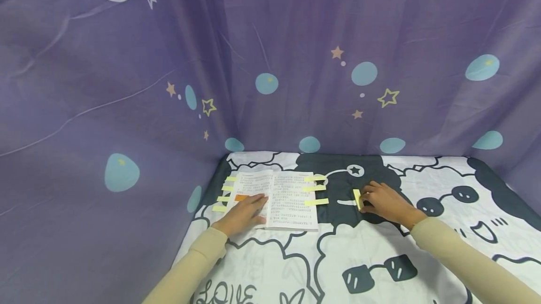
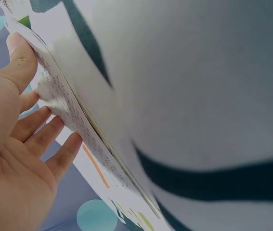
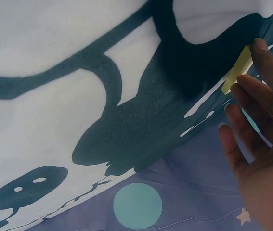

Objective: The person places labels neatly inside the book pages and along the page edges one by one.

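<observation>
An open book [image 1: 291,210] with printed pages lies on the patterned cloth. My left hand [image 1: 243,214] rests on its left page with fingers extended, beside an orange strip [image 1: 241,197]. In the left wrist view, the fingertips of the left hand [image 2: 25,139] touch the printed page. Pale yellow sticky tabs [image 1: 316,202] stick out past both side edges of the book. To the right of the book, my right hand [image 1: 383,202] pinches a narrow yellow sticky-note pad [image 1: 358,199]. The right wrist view has the pad [image 3: 236,71] at the thumb and index fingertips.
A black-and-white cartoon cloth [image 1: 291,252] covers the surface under the book. Purple curtains [image 1: 304,27] with blue spots and stars hang behind it and along the left side.
</observation>
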A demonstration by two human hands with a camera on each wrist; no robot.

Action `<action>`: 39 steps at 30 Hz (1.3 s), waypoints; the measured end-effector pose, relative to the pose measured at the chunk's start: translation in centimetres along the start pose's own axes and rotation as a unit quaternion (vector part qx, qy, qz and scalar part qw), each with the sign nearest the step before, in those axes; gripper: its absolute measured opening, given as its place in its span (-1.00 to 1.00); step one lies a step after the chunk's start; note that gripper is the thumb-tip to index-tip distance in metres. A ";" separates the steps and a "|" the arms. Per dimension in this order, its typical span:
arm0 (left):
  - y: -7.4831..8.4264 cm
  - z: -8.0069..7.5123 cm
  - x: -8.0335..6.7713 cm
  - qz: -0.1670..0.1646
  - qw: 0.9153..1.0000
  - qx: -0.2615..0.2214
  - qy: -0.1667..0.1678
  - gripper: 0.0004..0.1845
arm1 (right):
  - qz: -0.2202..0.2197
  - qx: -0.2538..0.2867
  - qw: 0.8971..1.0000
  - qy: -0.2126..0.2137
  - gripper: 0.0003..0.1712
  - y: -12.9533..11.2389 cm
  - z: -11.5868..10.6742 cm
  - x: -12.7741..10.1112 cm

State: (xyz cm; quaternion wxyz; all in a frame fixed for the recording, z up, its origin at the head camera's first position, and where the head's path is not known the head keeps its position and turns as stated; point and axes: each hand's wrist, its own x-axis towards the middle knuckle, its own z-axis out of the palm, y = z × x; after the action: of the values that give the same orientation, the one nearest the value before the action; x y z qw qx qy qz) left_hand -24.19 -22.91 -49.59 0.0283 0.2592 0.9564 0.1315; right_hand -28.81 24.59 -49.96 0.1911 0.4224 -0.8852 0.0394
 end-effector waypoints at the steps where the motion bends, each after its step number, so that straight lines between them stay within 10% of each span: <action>1: 0.0 0.0 0.0 0.001 1.000 0.002 0.002 -0.20 | -0.005 0.004 1.000 0.004 -0.70 0.1 0.0 0.0; 19: -0.2 -0.2 0.0 0.010 1.000 0.005 -0.005 -0.20 | -0.007 0.054 0.998 -0.014 -0.90 0.5 0.1 0.4; 39: 0.0 -0.2 -0.1 0.006 1.000 0.006 -0.007 -0.19 | 0.031 -0.021 0.999 0.007 -0.74 -0.4 1.0 1.4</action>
State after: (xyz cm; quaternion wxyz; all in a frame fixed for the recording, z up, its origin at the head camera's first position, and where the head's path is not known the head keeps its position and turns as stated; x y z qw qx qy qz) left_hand -24.18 -23.02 -49.41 0.0323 0.2661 0.9554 0.1241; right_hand -29.61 23.03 -50.37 0.2046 0.3905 -0.8971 0.0294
